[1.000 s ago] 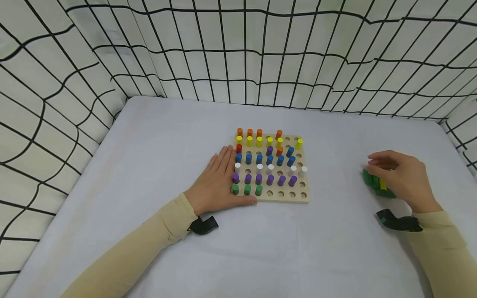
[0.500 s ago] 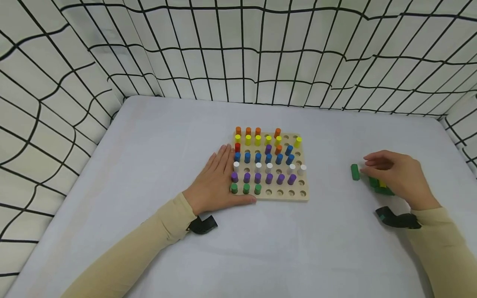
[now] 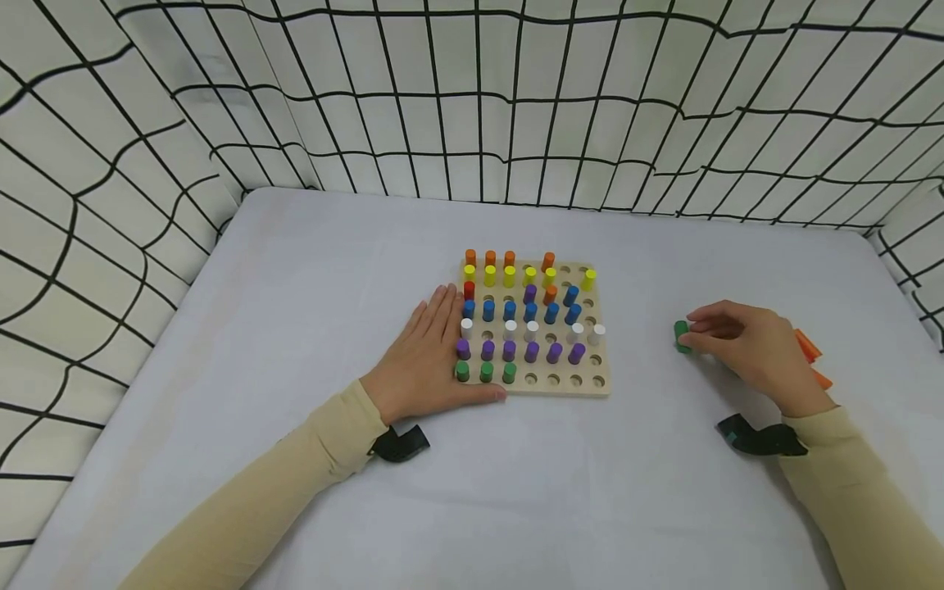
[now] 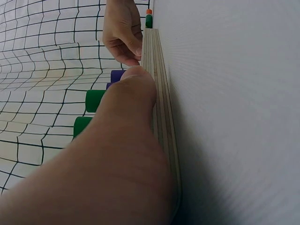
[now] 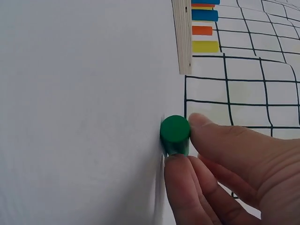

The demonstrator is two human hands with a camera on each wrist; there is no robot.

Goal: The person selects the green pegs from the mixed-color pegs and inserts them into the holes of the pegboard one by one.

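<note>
A wooden pegboard (image 3: pixel 565 381) lies mid-table, with rows of coloured pegs and some bare holes. My left hand (image 3: pixel 420 360) rests flat along its left side, fingers straight, the thumb (image 4: pixel 136 89) lying along the near edge. Green pegs (image 3: pixel 486 372) stand in the left part of the nearest row. To the right of the board, my right hand (image 3: pixel 752 348) pinches a loose green peg (image 5: pixel 175 130) between thumb and fingertips, low at the tabletop. Whether this peg is lifted I cannot tell.
Orange pegs (image 3: pixel 808 346) lie on the white table just beyond the right hand, partly hidden by it. A black wire grid (image 3: pixel 479 106) borders the table at the back and both sides. Dark wrist mounts (image 3: pixel 763 437) sit by each sleeve.
A green peg came away from the pile and slid left. My right hand followed it leftward and now holds it, uncovering orange pegs behind. My left hand stayed on the board.
</note>
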